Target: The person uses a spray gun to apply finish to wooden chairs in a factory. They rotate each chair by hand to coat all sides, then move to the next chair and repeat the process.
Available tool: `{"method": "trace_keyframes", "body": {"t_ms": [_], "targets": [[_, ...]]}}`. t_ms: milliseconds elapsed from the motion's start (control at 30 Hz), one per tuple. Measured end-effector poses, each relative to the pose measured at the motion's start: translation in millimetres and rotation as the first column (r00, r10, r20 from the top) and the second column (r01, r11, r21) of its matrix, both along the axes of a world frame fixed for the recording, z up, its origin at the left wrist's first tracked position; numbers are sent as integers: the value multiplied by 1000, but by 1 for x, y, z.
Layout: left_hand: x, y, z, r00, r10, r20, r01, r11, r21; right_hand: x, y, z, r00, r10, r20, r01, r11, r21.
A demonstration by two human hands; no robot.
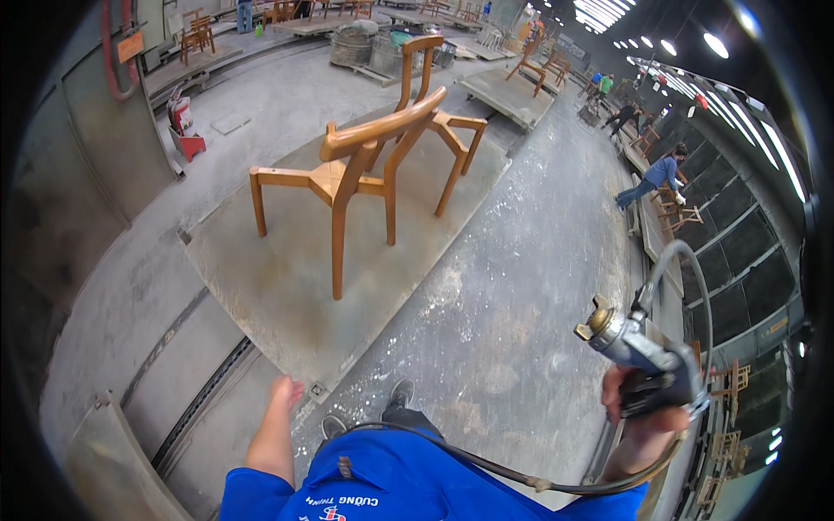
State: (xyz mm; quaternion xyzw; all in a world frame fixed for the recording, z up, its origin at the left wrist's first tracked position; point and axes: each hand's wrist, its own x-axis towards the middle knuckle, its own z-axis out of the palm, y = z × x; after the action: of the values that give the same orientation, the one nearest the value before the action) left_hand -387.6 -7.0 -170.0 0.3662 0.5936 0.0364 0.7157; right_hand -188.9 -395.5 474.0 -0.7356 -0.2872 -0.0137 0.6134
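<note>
My right hand (643, 404) is wrapped round the grip of a metal spray gun (618, 337) with a brass-coloured nozzle, held up at the right and pointing left. A grey hose (705, 286) loops up from the gun, and a dark hose (495, 471) runs across my waist. Empty, with fingers loosely stretched out, my left hand (285, 392) hangs by the near corner of a flat board (261, 286). Two brown wooden chair frames without seat pads, a nearer chair (347, 178) and a farther chair (417, 78), stand on the board. Neither hand touches them.
Floor rails (204, 391) run at the left, beside a grey metal wall (95, 148). A fire extinguisher (180, 113) stands in a red holder. Covered drums (352, 45) and another board (508, 94) with chairs are farther back. A person in blue (662, 174) bends over a chair at the right.
</note>
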Motion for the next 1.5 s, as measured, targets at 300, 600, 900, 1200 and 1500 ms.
{"method": "trace_keyframes", "body": {"t_ms": [300,600,900,1200,1500], "targets": [[109,8,8,987,120,110,-124,992,32,143,44,89,988,134,80,-103,944,-315],[3,-71,-50,753,643,-138,-651,699,-297,310,64,103,976,-103,191,155,947,-283],[231,189,69,845,337,415,-342,938,-65,383,132,108,994,-88,70,99,978,-184],[535,269,121,839,-515,175,322,729,604,387,189,127,998,-35,-49,22,969,-248],[471,179,127,976,44,213,-99,962,254,468,272,121,976,216,-39,-216,912,-348]]}}
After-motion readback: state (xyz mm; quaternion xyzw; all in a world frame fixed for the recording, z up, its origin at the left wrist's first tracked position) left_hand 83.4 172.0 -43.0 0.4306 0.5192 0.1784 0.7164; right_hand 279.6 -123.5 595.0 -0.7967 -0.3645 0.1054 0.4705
